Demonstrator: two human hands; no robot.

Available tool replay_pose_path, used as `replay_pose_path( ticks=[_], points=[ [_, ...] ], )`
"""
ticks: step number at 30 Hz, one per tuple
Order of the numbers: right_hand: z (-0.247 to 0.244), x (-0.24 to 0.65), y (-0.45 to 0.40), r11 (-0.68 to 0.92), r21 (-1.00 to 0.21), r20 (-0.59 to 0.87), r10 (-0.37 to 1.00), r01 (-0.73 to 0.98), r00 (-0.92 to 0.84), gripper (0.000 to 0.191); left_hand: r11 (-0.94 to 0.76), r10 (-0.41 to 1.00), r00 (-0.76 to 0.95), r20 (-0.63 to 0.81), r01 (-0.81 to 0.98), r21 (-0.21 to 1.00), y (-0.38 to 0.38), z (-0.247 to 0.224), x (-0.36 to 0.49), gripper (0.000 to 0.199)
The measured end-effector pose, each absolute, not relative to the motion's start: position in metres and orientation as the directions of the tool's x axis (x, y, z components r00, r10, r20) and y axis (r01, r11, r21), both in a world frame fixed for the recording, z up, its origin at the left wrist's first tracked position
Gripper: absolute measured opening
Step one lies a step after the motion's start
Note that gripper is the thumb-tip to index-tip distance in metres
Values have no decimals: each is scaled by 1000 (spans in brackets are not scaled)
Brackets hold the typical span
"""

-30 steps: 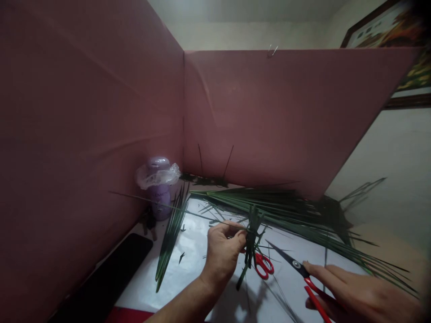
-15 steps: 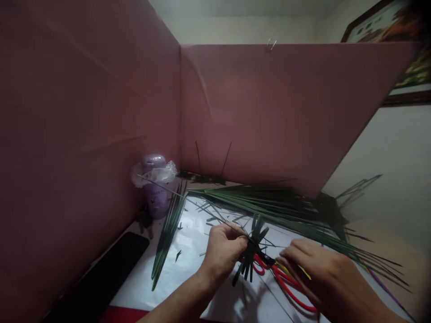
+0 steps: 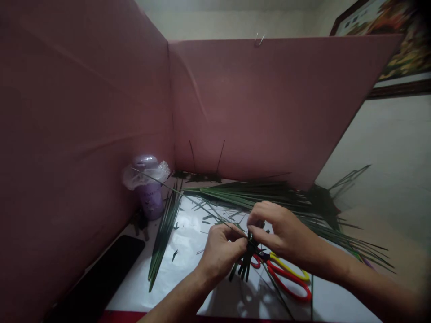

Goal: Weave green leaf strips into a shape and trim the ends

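My left hand pinches a small bundle of dark green leaf strips above the white table surface. Thumb and fingers of my right hand close on the top of that bundle, touching its strips from the right. A long thin stem slants up and left from my left hand. Behind and below the bundle lie scissors with red handles, and a yellow-handled tool rests against them. My hands hide part of the bundle.
Long green leaves lie along the back, with another leaf bunch at left. A purple cup in clear plastic and a black phone-like object are at far left. Leaf scraps dot the white sheet. Pink panels stand behind.
My right hand has moved left and up from beside the scissors to the top of the bundle, uncovering the yellow and red handles. The view has shifted slightly.
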State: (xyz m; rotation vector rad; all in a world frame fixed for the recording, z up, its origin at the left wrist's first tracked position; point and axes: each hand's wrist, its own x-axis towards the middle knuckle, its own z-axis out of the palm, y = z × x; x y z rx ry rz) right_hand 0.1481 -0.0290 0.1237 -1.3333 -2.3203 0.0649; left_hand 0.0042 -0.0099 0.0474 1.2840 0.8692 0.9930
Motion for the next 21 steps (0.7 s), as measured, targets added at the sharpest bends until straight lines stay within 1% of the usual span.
replay_pose_path(
  ticks=[2, 4, 7, 12, 17, 21],
  points=[
    [128, 152, -27, 521, -374, 355, 845, 767, -401, 14, 60, 933, 359, -6, -140, 988, -10, 48, 4, 8],
    [129, 153, -27, 519, -455, 359, 851, 724, -384, 16, 70, 929, 370, -6, -161, 984, -10, 50, 4, 7],
    [128, 152, -27, 512, -523, 373, 856, 681, -358, 17, 51, 920, 390, 17, -164, 985, -11, 52, 4, 8],
    [126, 150, -28, 513, -543, 389, 855, 664, -342, 16, 0, 910, 411, 54, -130, 992, -12, 51, 3, 14],
    [125, 148, -27, 510, -552, 391, 857, 660, -335, 16, -75, 929, 356, 97, -73, 994, -12, 48, 3, 11],
    [122, 146, -26, 545, -521, 429, 832, 656, -351, 16, -101, 937, 332, 105, -31, 994, -10, 47, 3, 8]
  ],
)
